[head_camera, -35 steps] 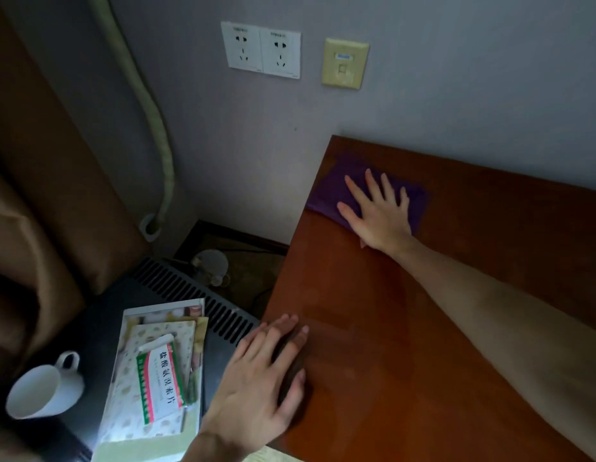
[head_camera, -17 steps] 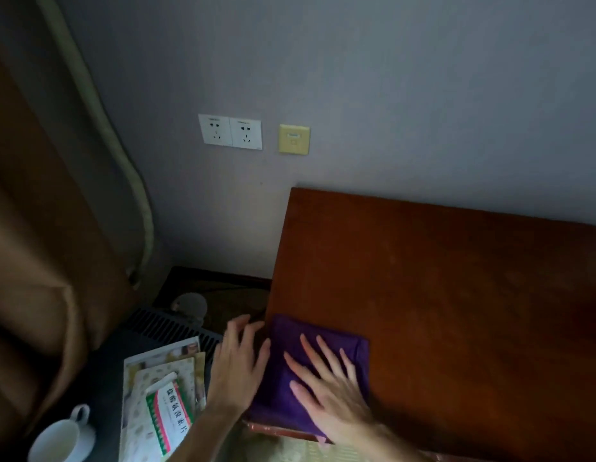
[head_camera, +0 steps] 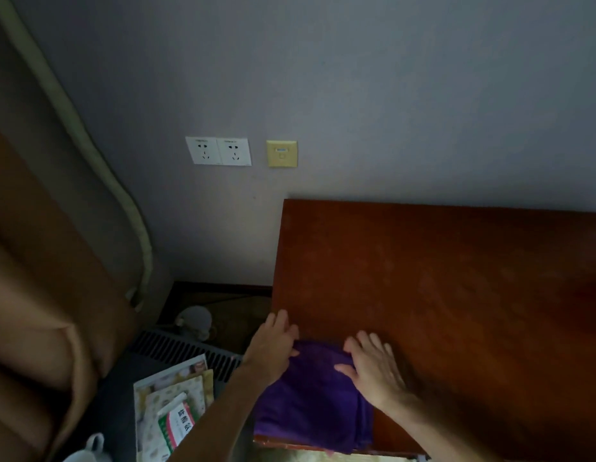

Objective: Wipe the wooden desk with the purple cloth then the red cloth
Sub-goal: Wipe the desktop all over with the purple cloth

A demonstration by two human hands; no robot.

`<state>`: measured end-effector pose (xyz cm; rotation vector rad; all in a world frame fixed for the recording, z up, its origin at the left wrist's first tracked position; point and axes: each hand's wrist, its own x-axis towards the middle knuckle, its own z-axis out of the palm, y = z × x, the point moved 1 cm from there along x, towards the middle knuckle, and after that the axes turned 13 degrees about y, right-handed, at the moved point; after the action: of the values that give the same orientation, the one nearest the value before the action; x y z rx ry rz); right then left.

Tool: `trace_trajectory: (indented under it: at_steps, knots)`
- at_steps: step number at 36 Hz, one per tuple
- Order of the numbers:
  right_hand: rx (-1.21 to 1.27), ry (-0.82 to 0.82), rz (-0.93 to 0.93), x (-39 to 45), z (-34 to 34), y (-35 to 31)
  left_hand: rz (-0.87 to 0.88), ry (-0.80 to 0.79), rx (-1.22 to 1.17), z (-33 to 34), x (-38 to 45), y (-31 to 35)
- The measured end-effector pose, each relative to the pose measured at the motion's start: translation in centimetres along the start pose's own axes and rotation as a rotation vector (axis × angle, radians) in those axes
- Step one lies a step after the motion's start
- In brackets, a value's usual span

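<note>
Purple cloth [head_camera: 310, 405] lies bunched at the near left corner of your wooden counter [head_camera: 456, 295], its near edge reaching the counter's front rim. Your right hand [head_camera: 373, 371] rests flat on the cloth's right side with fingers straight and spread, fingertips reaching just past the cloth onto bare wood. Your left hand [head_camera: 273, 345] sits at the cloth's far left corner beside the counter's left edge; its fingers lie over the edge of the counter, and the thumb touches the fabric, but you cannot tell from here whether it pinches the cloth or only presses it. No red cloth shows in this view.

Left of the counter and lower down, near you, a white cup [head_camera: 89, 450] peeks in at the bottom edge, next to a stack of papers and a green-and-red packet [head_camera: 176, 425] lying on a dark surface with a slotted grille [head_camera: 186, 350]. Farther left hangs a brown curtain [head_camera: 39, 295]. On the grey wall beyond the counter sit two white sockets [head_camera: 218, 151] and, just to their right, a yellow wall plate [head_camera: 282, 154].
</note>
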<state>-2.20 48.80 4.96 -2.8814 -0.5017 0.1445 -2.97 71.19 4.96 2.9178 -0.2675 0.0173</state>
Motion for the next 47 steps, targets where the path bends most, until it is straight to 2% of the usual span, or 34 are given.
trace_trajectory:
  at_steps: [4,7,12,16,19,22,24,27,29,32,36,42,47]
  knots:
    - [0.081,-0.03,-0.019,1.9,-3.3,-0.6,-0.042,-0.023,-0.202,-3.3,0.2,-0.7]
    - [0.234,0.04,-0.025,2.5,-7.2,-1.4,-0.022,0.004,-0.297,-7.5,-0.3,-0.9]
    - [0.235,0.292,-0.113,0.6,-10.8,-2.1,0.25,0.32,-0.179,-11.4,-2.9,0.0]
    - [0.118,0.421,-0.224,-1.8,-8.3,-1.7,0.27,0.347,-0.119,-8.5,-5.5,0.4]
    - [0.0,0.361,-0.282,-3.7,-4.1,-1.5,0.206,0.234,-0.055,-3.7,-8.0,0.0]
    - [-0.127,0.206,-0.363,-6.6,1.0,-1.2,0.164,0.095,0.033,0.6,-11.1,0.9]
    - [-0.13,0.183,-0.318,-7.8,2.3,-1.4,0.13,0.071,-0.027,2.2,-12.5,1.3]
    - [0.007,0.367,-0.3,-7.2,1.6,-2.5,0.077,0.116,-0.107,2.1,-13.1,0.8]
    - [0.029,0.425,-0.342,-5.6,1.2,-3.3,0.056,0.176,-0.145,1.1,-12.9,0.5]
    - [0.042,0.369,-0.347,-1.4,2.1,-3.7,-0.065,0.316,-0.244,-0.1,-12.3,0.0]
    - [-0.038,0.175,-0.431,1.5,5.4,-4.1,-0.171,0.425,-0.279,0.0,-11.7,-0.8]
    - [-0.052,0.19,-0.385,-2.7,6.8,-5.4,-0.087,0.399,-0.263,1.8,-10.7,-1.3]
    - [-0.045,0.163,-0.453,-5.2,7.0,-5.2,-0.161,0.426,-0.289,2.1,-11.0,-0.4]
